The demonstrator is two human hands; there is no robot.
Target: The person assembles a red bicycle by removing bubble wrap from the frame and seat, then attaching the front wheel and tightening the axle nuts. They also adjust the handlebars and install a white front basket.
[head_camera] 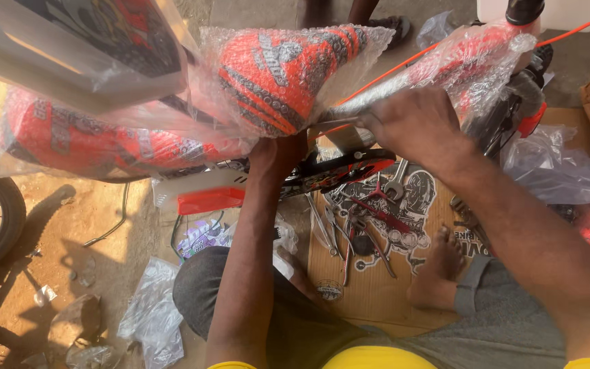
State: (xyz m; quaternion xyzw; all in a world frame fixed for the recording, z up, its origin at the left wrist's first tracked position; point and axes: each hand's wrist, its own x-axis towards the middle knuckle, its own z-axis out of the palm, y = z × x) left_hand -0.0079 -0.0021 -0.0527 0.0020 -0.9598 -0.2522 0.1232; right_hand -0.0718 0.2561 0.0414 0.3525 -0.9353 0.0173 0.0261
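The left hand (276,156) hides behind the bubble-wrapped bike frame (278,75).

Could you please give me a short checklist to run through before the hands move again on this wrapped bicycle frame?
1. Right hand gripping the bubble-wrapped frame tube: ok.
2. Left hand visible: not ok, its fingers are hidden under the wrapped orange part.
3. Spanners and pliers lying within reach on the cardboard sheet: ok.
4. Bare foot apart from the tools: not ok, close beside them.
5. Fastener being worked: cannot tell.
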